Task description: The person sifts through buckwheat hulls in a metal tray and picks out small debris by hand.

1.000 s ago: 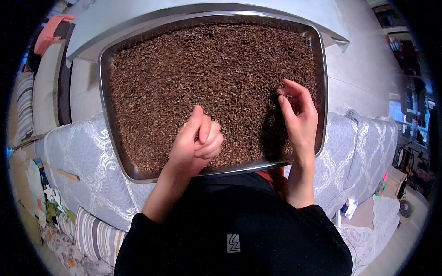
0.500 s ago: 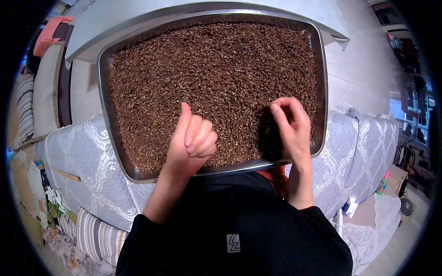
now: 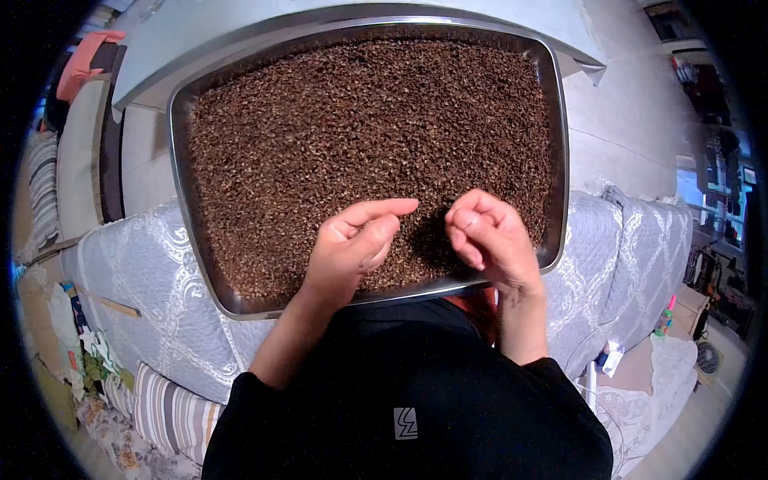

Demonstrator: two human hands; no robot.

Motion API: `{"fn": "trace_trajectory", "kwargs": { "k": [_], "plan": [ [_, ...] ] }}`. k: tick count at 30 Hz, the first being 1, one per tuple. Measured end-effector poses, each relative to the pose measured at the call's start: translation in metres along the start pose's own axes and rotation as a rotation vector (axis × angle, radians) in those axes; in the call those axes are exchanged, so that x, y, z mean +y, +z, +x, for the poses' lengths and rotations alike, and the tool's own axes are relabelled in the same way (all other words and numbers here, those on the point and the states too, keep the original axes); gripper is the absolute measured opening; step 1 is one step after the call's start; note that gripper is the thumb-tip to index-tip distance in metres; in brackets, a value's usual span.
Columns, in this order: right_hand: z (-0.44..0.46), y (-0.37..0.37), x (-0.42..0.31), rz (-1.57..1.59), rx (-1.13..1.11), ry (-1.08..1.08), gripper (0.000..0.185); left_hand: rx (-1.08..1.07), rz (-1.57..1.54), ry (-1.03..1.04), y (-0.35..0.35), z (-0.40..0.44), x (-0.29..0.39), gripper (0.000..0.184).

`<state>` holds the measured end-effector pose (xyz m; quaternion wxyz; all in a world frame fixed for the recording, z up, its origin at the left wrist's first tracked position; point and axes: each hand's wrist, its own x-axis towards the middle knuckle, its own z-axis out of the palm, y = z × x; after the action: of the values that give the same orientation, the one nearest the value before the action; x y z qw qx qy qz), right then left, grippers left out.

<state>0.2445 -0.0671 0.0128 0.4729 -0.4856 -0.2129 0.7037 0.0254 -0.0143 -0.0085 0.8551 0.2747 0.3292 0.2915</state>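
A large metal tray (image 3: 562, 184) is filled with small, dry, brown and tan bits (image 3: 352, 120) whose kind I cannot make out. Above its near middle is my left hand (image 3: 352, 248), index finger stretched to the right, the other fingers curled in with the thumb against them. Whatever that curl holds is hidden. My right hand (image 3: 496, 240) hovers over the near right part of the tray, a short gap from the left one. Its thumb and fingertips are pinched together, and anything between them is too small to see.
The tray rests across a grey patterned cover (image 3: 144, 264) near my lap and a pale-covered table (image 3: 192, 48) at the far side. A striped cushion (image 3: 172, 408) lies at lower left. On the right stands a small bottle with a pink top (image 3: 666, 318).
My left hand has moved right and lowered slightly; its index finger now points right instead of the thumb pointing up. My right hand has come left and down, fingers curled inward.
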Motion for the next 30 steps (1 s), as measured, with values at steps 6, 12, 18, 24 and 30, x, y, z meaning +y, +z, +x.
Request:
{"fn": "trace_trajectory", "kwargs": {
  "k": [6, 12, 18, 24, 30],
  "plan": [
    [0.000, 0.023, 0.026, 0.292, -0.171, 0.171, 0.018, 0.044, 0.457, 0.127, 0.009, 0.000, -0.007, 0.022],
    [-0.009, 0.034, 0.037, 0.203, -0.163, 0.214, 0.014, 0.057, 0.138, 0.043, -0.008, -0.001, -0.013, 0.009],
    [-0.023, 0.021, 0.038, -0.412, -0.047, 0.029, 0.016, -0.154, -0.503, 0.065, -0.016, 0.000, 0.003, 0.026],
    [-0.016, -0.006, 0.041, -0.897, 0.322, -0.347, 0.015, -0.066, -0.432, 0.013, -0.011, -0.003, 0.015, 0.024],
    [0.005, 0.002, 0.055, -1.323, 0.407, -0.661, 0.019, -0.148, -0.476, 0.011, -0.008, 0.001, 0.000, 0.027]
  ]
}}
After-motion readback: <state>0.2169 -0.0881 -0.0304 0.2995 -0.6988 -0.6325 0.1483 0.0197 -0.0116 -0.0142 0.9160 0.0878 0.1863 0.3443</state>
